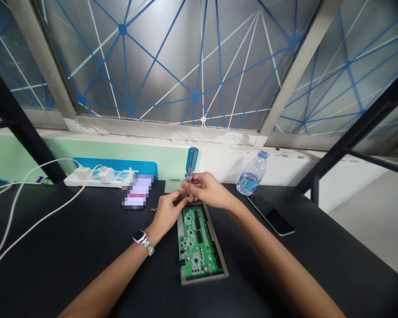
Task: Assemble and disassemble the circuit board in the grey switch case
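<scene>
A screwdriver (192, 160) with a translucent blue handle stands nearly upright, tip down, over the far end of a green circuit board (194, 240). My right hand (207, 190) is closed around its lower part, just below the handle. Close against the shaft, my left hand (168, 210) has thumb and fingers pinched together. Whatever lies between those fingertips is too small to make out. The board sits in a shallow metal tray (215, 247) lying lengthwise on the black table. Both hands hide the tray's far edge and the screwdriver's tip.
Small metal pieces, probably screws (153, 209), lie left of my left hand. A lit phone (138, 192) and a white power strip (93, 177) with cables are further left. A water bottle (252, 174) and a dark phone (272, 215) are right. A flat pale plate (172, 186) lies behind.
</scene>
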Tool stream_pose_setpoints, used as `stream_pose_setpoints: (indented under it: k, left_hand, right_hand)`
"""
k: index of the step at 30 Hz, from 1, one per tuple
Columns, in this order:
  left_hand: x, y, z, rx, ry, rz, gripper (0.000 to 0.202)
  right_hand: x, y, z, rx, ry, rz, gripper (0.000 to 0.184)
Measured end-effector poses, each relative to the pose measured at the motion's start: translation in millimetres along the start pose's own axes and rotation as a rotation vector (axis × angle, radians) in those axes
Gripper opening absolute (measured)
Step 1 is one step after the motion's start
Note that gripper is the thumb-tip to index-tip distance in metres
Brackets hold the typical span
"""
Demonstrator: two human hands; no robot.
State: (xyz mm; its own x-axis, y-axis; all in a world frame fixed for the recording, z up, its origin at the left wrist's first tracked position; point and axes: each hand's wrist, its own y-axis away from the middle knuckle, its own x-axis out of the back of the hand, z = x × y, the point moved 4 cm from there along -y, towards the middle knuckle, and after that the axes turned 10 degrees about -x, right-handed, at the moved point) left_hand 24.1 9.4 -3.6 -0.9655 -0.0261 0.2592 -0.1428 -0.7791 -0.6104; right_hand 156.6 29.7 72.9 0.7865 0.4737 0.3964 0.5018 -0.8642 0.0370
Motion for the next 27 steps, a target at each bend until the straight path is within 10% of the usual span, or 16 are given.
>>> stream_pose_setpoints:
  k: [11, 27]
  left_hand:
    - [-1.6, 4, -5, 0.075, 0.117, -0.015, 0.02]
    - [7.7, 1, -4, 0.036, 0.036, -0.112, 0.018]
  right_hand:
    - [4, -4, 4, 0.038, 0.073, 0.132, 0.022]
    - [1, 0, 7, -0.026, -0.057, -0.024, 0.014]
